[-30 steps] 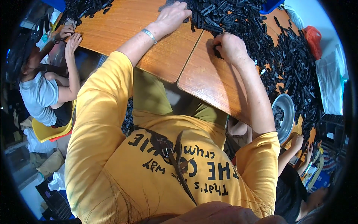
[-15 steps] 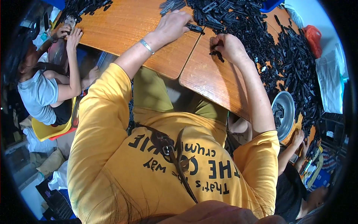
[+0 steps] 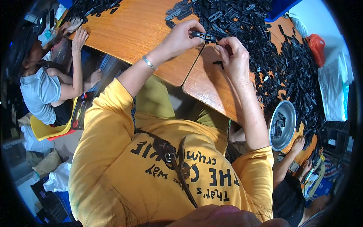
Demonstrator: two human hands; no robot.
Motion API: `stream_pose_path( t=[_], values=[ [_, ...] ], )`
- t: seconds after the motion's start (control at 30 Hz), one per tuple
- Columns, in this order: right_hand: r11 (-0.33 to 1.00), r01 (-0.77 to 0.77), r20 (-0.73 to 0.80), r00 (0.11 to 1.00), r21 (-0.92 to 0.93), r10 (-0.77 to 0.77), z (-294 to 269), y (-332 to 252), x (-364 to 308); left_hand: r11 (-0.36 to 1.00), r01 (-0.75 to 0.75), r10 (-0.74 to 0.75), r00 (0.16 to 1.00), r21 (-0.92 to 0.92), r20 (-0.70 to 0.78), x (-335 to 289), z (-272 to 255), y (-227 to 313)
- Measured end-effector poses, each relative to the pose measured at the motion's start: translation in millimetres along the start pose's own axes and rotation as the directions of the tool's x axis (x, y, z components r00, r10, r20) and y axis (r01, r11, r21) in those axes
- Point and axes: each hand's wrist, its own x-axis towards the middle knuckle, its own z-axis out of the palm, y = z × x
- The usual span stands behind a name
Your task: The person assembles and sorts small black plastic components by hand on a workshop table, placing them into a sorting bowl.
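Left fingers (image 3: 196, 25) holding black part (image 3: 207, 37), right fingers (image 3: 230, 41) beside it, wooden table (image 3: 128, 26)

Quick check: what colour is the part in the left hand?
The part in the left hand is black, best seen in the head view.

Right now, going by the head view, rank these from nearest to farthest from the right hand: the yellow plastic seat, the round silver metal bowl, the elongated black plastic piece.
From the right hand:
1. Elongated black plastic piece: just left, held in the left hand.
2. Round silver metal bowl: lower right.
3. Yellow plastic seat: far left.
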Motion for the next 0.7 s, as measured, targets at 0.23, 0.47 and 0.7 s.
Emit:
stream_pose_path(
  t=[0.23, 0.47, 0.7],
  values=[
    [0.977, 0.210, -0.108, 0.973, 0.039, -0.205, 0, -19, 1, 0.949, 0.021, -0.014, 1.000, -0.315, 0.027, -12, 15, 23],
    [0.968, 0.238, -0.104, 0.968, 0.077, -0.230, 0, -18, -7, 0.895, 0.088, -0.066, 0.996, -0.437, 0.067, -24, 14, 25],
    [0.968, 0.224, -0.170, 0.964, 0.112, -0.203, 1, -9, -13, 0.683, 0.225, -0.123, 0.973, -0.694, 0.195, -32, 13, 24]
  ],
)
